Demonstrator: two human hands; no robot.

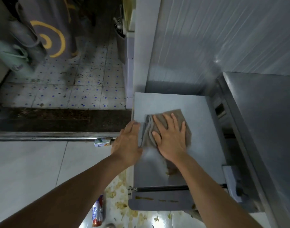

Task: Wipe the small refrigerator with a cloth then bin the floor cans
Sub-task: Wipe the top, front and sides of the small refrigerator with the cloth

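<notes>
Risk is your flat, open right hand (171,139) sliding off the bunched cloth (182,117) and smearing that yellow gunk (168,171) across the fridge top (198,112), left hand (127,140) open on the edge.

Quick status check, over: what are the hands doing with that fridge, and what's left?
Right hand flat on cloth, pressing it to refrigerator top. Left hand open at its left edge. Two cans on floor, unbinned.

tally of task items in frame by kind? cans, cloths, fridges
Cans on the floor: 2, one by the door track, one near the bottom edge
Cloths: 1, brown cloth under the right hand
Small refrigerators: 1
Total: 4
</notes>
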